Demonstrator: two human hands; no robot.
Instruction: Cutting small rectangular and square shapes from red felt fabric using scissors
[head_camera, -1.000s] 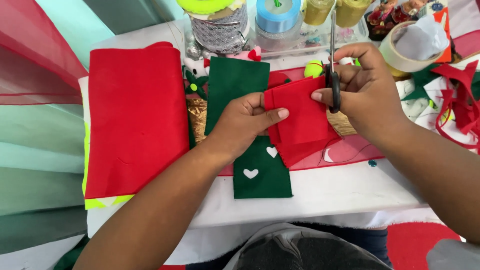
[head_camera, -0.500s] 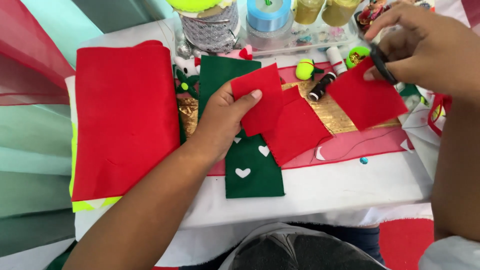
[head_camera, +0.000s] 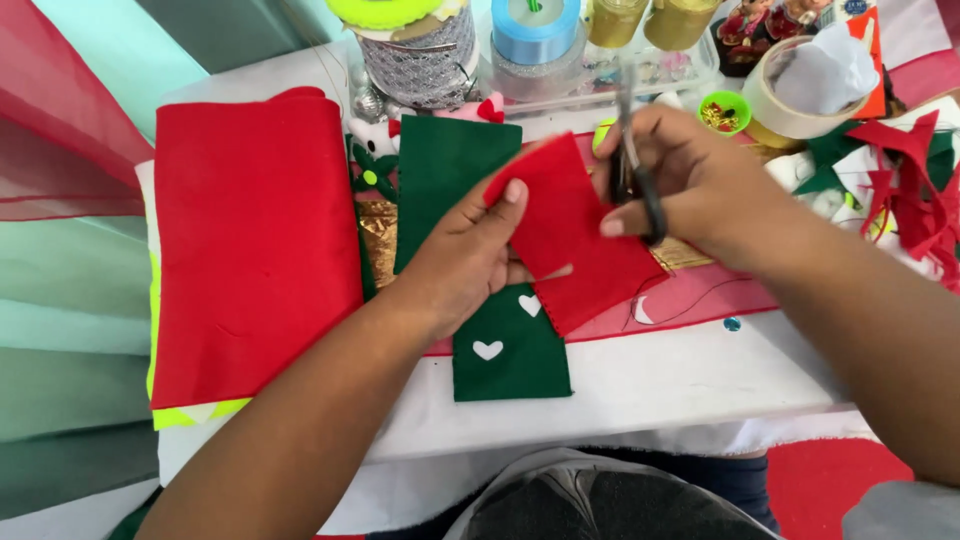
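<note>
My left hand (head_camera: 465, 255) pinches the left edge of a red felt piece (head_camera: 575, 240) and holds it up over the table. My right hand (head_camera: 700, 180) grips black-handled scissors (head_camera: 632, 160), blades pointing up and away, at the felt's upper right edge. Under both hands lies a dark green felt strip (head_camera: 470, 190) with small white hearts near its lower end.
A large folded red felt sheet (head_camera: 250, 240) lies at left on a white table (head_camera: 680, 385). Ribbon spools (head_camera: 535, 25), jars and a tape roll (head_camera: 800, 95) line the back. Red and green felt scraps (head_camera: 900, 180) pile at right. Red and green tulle hangs at far left.
My right hand with the scissors swung out to the right with a cut-off red piece, then came back without it to the red felt. The left hand stayed on the felt.
</note>
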